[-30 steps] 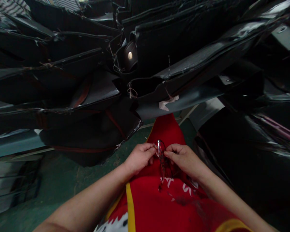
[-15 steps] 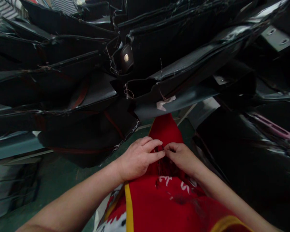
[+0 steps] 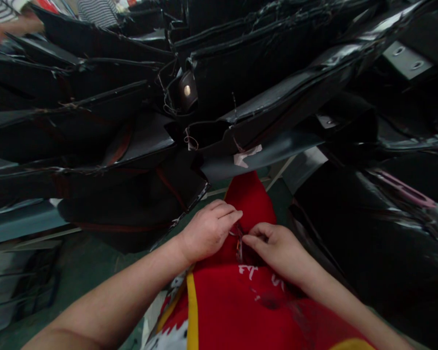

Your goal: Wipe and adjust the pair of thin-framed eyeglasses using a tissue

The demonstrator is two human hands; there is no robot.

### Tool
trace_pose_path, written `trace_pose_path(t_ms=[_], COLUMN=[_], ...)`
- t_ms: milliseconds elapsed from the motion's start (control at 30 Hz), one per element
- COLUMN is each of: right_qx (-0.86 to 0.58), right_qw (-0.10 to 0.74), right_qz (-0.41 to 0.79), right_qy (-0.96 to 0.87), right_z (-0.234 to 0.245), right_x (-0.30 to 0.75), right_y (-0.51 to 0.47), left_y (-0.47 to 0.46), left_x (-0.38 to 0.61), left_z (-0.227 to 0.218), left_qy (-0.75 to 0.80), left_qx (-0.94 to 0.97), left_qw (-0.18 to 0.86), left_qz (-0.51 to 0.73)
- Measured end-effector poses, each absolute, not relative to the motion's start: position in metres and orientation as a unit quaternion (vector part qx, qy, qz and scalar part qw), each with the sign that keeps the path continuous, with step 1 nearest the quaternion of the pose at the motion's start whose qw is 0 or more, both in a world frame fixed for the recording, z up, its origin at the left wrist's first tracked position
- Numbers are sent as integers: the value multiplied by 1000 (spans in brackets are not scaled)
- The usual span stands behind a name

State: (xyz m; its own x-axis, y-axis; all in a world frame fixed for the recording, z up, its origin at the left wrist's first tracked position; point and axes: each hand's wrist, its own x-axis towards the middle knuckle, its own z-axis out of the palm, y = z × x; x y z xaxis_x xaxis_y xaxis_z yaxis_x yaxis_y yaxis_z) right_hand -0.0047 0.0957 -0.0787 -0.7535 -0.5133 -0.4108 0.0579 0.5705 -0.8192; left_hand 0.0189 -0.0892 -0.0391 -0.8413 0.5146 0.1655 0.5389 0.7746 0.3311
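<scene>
Over the lap of a red apron (image 3: 226,301) with yellow trim and white lettering, my left hand (image 3: 212,229) is closed, fingers bent together. My right hand (image 3: 279,245) faces it in a pinch, thumb against forefinger. Between them a small thin dark item (image 3: 239,247) with an orange spot shows against the red cloth. Its kind is too small and blurred to tell, and which hand grips it is unclear. Whatever lies inside the fingers is hidden.
Black bags (image 3: 131,214) with brown strips hang or lie in rows ahead. A loose pale scrap (image 3: 247,155) sticks out near the middle. More black pieces (image 3: 350,218) stand on the right, near a pink strip (image 3: 405,187). Another person's arm (image 3: 18,28) shows at top left.
My hands have drawn slightly apart, the right one lower and the left a little leftward, baring the small dark item between them. The other person's arm has come into view at top left.
</scene>
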Motion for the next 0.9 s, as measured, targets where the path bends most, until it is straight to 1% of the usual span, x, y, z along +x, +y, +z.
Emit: trace_pose_path(t_ms=[133, 267, 433, 567, 733, 833, 900], right_qx=[-231, -246, -235, -225, -215, -206, -186], right_qw=[309, 295, 267, 217, 104, 28, -7], right_qz=[-311, -259, -275, -317, -385, -380, -362], right_qy=[868, 887, 893, 895, 891, 902, 913], right_z=[-71, -68, -57, -50, -34, -17, -6], right_x=[0, -1, -6, -10, -11, -7, -3], right_y=[99, 100, 110, 127, 147, 156, 161], left_y=[-86, -86, -93, -92, -85, -80, -78], left_x=[17, 16, 14, 11, 9, 11, 14], left_z=[-40, -42, -38, -27, -3, 17, 30], left_qy=[-943, -943, -935, -921, -912, -907, -906], left_qx=[-261, -211, -156, -148, -156, -161, -161], left_qw=[57, 67, 69, 89, 138, 171, 191], left_qz=[-198, -248, -310, -349, -352, -349, -342])
